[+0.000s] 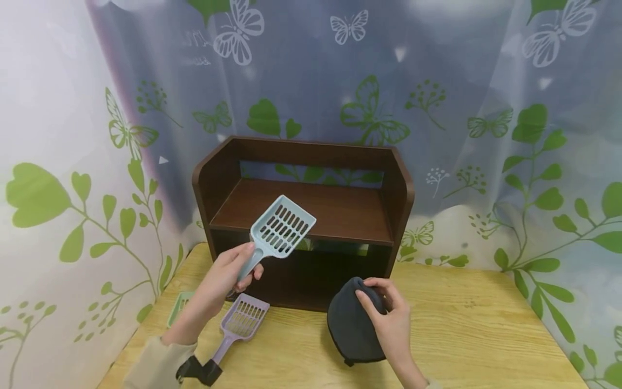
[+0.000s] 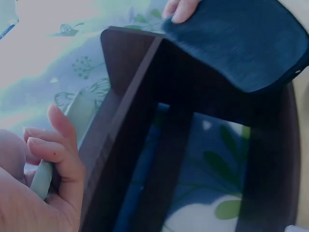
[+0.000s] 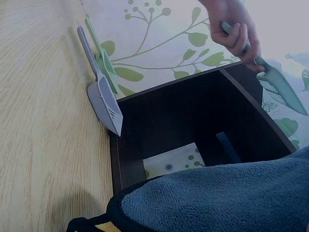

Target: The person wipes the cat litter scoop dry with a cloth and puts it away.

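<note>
In the head view my left hand (image 1: 224, 278) grips a light blue slotted litter scoop (image 1: 266, 247) by its handle, the slotted pan raised in front of the shelf. The right wrist view shows this scoop (image 3: 284, 89) edge-on, fingers wrapped round the handle. My right hand (image 1: 394, 320) pinches the top of a dark blue-grey cloth (image 1: 352, 327) between thumb and fingers. Close up, the cloth (image 3: 207, 198) has a fuzzy surface, a black trimmed edge and a small black loop. It hangs close over the wooden table, in front of the shelf's right side.
A dark brown two-level shelf (image 1: 311, 208) stands at the back of the table (image 1: 461, 324). Left of centre lies a purple slotted scoop (image 1: 228, 340), with a green scoop (image 1: 174, 313) beyond it, partly behind my left forearm. Patterned curtains (image 1: 311, 75) enclose the back and sides.
</note>
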`<state>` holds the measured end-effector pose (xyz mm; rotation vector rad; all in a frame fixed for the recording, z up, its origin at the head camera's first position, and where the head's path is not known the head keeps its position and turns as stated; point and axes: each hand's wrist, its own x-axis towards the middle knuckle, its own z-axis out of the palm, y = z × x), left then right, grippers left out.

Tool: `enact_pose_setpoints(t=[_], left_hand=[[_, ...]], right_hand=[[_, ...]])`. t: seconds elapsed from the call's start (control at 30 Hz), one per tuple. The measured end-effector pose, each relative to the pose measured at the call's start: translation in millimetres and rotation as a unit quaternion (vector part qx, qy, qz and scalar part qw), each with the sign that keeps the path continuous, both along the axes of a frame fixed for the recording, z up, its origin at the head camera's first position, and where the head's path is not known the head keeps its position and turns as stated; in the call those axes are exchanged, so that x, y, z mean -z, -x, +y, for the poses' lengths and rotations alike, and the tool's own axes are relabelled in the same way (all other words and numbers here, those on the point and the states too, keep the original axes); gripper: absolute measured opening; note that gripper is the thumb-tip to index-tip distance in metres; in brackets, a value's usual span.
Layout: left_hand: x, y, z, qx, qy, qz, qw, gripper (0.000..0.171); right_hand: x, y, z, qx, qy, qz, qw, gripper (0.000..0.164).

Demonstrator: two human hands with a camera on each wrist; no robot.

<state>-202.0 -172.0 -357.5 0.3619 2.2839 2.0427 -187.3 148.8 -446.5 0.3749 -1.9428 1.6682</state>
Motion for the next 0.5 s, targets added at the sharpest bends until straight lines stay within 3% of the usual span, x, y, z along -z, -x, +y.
enact_pose_setpoints(t=[0.23,0.4,0.5], left_hand=[[-29.6,24.1,-6.5,-0.057,0.034,0.027,0.9974,0.044],[-51.0,51.8,-14.8,-0.098,0.047,0.032,0.9936,0.049],[-57.4,68.4,-20.7,-0.117,0.058,0.027,0.9911,0.049]], right_hand=[[0.3,-3.3,0.8,0.009,-0.007,-0.007,1.000,0.020],[-1.6,-4.0,0.6,0.022,-0.012,-0.014,1.000,0.022],[-2.3,-3.8,0.3,0.029,-0.010,-0.013,0.999,0.023]])
